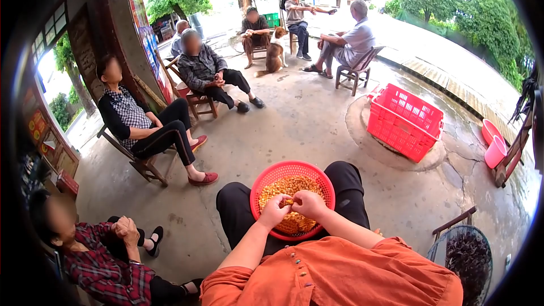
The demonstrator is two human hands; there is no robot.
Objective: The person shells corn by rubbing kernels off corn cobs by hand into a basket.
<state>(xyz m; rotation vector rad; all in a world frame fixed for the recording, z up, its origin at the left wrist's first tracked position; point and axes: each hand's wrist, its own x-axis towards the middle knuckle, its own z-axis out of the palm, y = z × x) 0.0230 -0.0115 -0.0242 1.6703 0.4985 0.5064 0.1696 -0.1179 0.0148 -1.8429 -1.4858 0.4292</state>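
Red crate [405,124] stands ahead-right of the hands [309,204], well apart; red basket [292,167] of yellow kernels [296,184] directly below. Both curled nearly closed, together pinching one small brownish piece [288,202].

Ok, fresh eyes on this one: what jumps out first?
Probably the bright red basket of yellow-orange kernels on the wearer's lap, low centre, where the left hand and right hand pinch a small piece between them. Next, the orange shirt at the bottom and the red crate right of centre. Then the brown-and-white dog, sitting among seated people at the top.
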